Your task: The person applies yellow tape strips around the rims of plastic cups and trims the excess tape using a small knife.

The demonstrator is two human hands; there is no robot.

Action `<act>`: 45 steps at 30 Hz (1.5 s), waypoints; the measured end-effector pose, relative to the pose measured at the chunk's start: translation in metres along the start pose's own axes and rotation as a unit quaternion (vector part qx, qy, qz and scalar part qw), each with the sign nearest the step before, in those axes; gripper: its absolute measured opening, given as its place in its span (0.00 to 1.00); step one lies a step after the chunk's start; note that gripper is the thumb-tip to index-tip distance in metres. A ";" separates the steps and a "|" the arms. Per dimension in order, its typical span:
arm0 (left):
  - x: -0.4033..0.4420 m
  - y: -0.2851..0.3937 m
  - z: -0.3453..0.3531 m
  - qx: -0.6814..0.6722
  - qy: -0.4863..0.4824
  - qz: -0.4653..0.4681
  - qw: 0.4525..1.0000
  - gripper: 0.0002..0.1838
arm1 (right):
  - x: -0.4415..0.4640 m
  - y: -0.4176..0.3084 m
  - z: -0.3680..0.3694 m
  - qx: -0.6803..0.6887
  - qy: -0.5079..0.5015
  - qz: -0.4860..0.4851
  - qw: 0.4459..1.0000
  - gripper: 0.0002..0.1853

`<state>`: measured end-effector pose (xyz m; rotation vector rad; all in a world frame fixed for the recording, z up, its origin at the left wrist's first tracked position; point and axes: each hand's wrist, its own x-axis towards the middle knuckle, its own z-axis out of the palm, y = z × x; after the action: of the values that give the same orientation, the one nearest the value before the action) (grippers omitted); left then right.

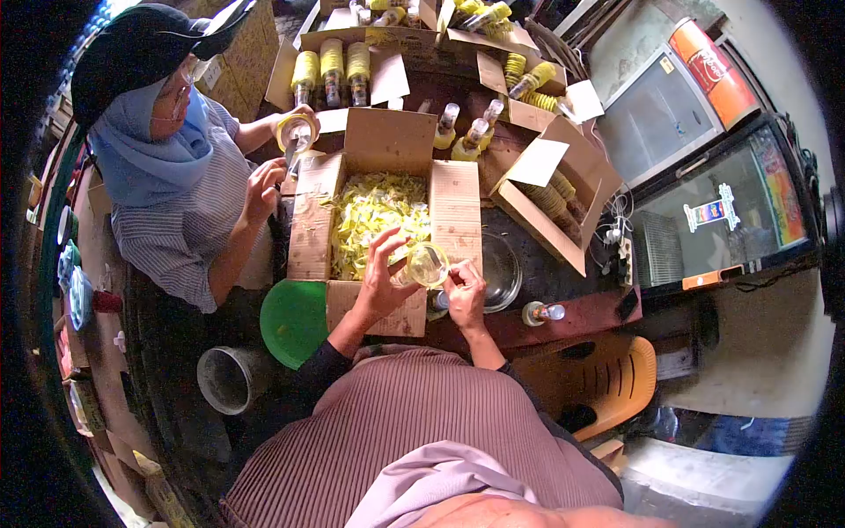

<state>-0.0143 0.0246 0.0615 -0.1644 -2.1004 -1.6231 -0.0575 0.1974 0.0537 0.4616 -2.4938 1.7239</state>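
My left hand (380, 283) is wrapped round a clear plastic cup (429, 265) with a yellowish rim, its round end facing up. On the cup's right side, the fingers of my right hand (466, 293) are pinched together at the rim; whether they grip the rim or something small is too fine to make out. Both hands are over the near edge of an open cardboard box (455, 189). Yellow and whitish scraps (380, 211) fill the box. Just right of my right hand lies a round clear lid or bowl (503, 273).
At the left, a co-worker (176, 176) holds a similar cup (297, 132). Boxes of stacked yellow cups (331, 66) stand at the back. A small bottle (543, 313) is at the right, a green disc (293, 323) at the near left, an orange chair (607, 378) at the near right.
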 end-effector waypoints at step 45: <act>-0.055 0.063 0.026 0.368 -0.103 -0.047 0.923 0.28 | -0.004 0.028 -0.027 -0.244 -0.031 -0.105 0.964 0.03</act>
<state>0.0499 0.0775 0.0881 0.0224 -2.7607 -0.7816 -0.0646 0.2320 0.0374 0.7034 -2.6659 0.9842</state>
